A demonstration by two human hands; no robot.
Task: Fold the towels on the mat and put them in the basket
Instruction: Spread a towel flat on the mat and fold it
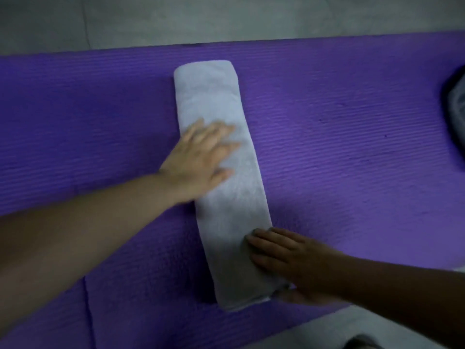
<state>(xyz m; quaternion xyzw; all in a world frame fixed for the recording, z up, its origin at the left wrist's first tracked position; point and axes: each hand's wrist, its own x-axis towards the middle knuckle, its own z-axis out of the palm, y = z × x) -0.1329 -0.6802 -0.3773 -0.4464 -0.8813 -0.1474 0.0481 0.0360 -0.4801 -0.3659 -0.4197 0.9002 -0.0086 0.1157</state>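
A pale grey towel (219,96), folded into a long narrow strip, lies on the purple mat (352,147), running from the far side toward me. My left hand (198,157) lies flat on the middle of the strip with its fingers spread. At the near end my right hand (284,258) rests its fingers on top of the towel, while its thumb seems tucked under the near right corner. The picture is dim and slightly blurred.
A dark, grey-lined object (456,117), possibly the basket, is cut off at the right edge. Grey floor (226,18) lies beyond the mat's far edge. More pale cloth (327,331) shows at the bottom right.
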